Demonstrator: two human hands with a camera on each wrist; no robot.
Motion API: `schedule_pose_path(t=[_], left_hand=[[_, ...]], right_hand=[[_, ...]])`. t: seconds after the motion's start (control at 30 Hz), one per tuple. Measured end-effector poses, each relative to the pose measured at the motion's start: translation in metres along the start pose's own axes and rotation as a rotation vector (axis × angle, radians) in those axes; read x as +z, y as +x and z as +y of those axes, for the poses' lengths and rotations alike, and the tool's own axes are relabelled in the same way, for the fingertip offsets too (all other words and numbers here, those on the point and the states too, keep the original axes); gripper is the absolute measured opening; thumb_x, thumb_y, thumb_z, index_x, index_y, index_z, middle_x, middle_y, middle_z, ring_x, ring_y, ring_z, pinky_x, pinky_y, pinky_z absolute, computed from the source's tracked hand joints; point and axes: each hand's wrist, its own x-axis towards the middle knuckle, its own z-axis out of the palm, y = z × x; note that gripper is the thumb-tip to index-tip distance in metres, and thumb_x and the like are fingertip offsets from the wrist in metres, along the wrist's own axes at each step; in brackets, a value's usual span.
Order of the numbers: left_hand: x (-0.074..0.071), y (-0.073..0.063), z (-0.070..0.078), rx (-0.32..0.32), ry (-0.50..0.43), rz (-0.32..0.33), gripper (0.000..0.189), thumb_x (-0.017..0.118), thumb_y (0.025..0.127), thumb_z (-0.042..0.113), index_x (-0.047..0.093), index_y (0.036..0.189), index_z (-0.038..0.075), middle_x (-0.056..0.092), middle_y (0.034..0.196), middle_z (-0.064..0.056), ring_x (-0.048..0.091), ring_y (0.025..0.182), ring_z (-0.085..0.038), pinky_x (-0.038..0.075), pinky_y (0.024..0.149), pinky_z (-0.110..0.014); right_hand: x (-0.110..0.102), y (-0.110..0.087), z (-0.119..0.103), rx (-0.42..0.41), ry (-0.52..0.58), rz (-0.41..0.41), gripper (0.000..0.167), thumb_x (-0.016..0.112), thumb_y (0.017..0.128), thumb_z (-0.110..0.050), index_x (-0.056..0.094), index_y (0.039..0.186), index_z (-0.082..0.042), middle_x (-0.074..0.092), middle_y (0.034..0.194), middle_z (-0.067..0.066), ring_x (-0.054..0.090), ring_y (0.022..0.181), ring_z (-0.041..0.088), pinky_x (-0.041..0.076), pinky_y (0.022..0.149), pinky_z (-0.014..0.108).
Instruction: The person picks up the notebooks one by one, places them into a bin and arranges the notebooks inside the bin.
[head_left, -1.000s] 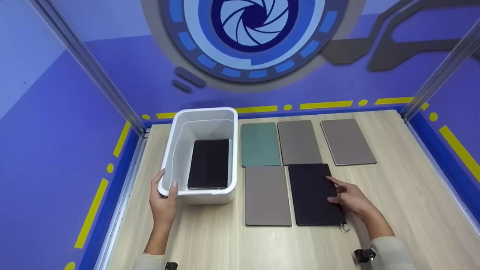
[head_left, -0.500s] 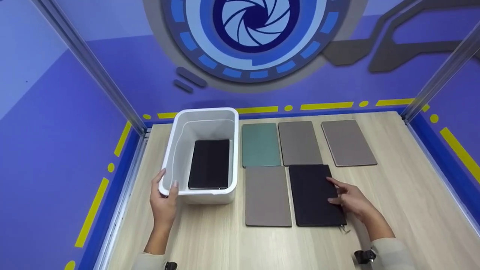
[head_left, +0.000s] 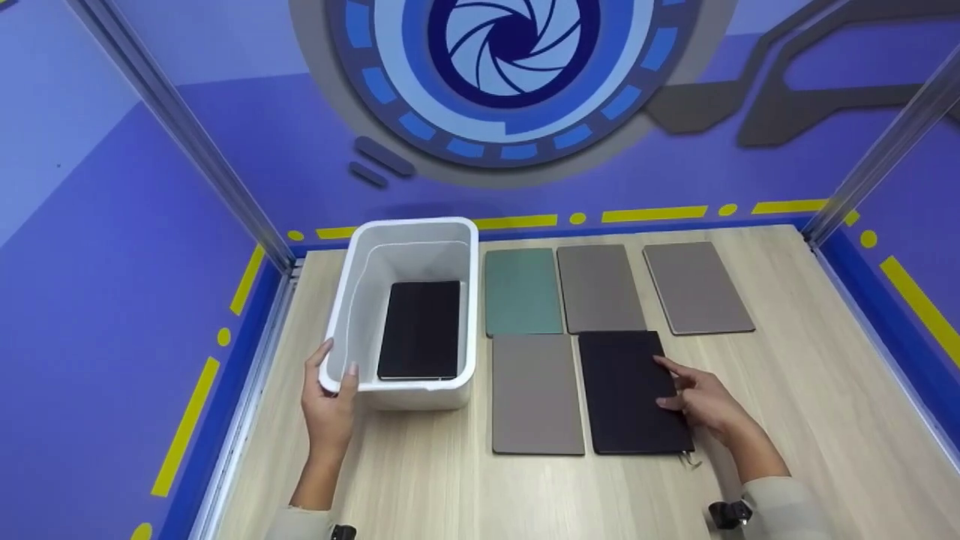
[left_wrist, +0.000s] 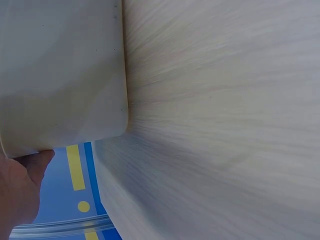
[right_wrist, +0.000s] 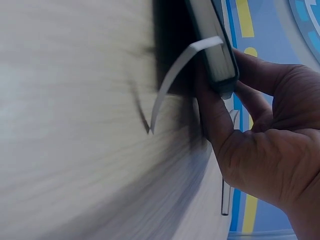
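Left hand (head_left: 328,411) grips near-left corner of white bin (head_left: 416,400); a black flat item (head_left: 420,330) lies inside it. Right hand (head_left: 709,403) holds black notebook (head_left: 626,394) by its right edge. Just left: taupe notebook (head_left: 537,394), flat on wood-grain table (head_left: 427,487). Far row, left to right: green notebook (head_left: 523,292), second taupe notebook (head_left: 600,289) just beside it, third taupe notebook (head_left: 698,288) set apart.

Five notebooks (head_left: 538,394) lie right of the bin (head_left: 416,400).

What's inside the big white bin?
Inside the white bin there's a flat black thing, probably a notebook. It covers part of the bottom, so I can't tell if anything is underneath.
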Motion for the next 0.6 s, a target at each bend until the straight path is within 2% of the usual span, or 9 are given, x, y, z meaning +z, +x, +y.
schedule_pose_path(t=[0.33,0.6], left_hand=[[0.0011,0.0019,0.0006,0.002,-0.003,0.009,0.057,0.070,0.098,0.002,0.055,0.152,0.009,0.058,0.153,-0.019,0.058,0.123,0.000,0.045,0.099,-0.009],[0.0011,-0.0007,0.0000,0.018,-0.018,0.004,0.057,0.069,0.098,0.000,0.055,0.152,0.007,0.058,0.152,-0.019,0.058,0.124,-0.003,0.046,0.099,-0.009]], right_hand=[[0.0000,0.0010,0.0003,-0.010,-0.012,0.000,0.089,0.073,0.094,-0.002,0.029,0.170,-0.015,0.050,0.144,0.033,0.068,0.097,0.022,0.059,0.078,0.034],[0.0006,0.0000,0.0012,-0.007,-0.017,0.009,0.089,0.073,0.093,-0.002,0.030,0.169,-0.015,0.053,0.137,0.029,0.068,0.095,0.022,0.060,0.078,0.035]])
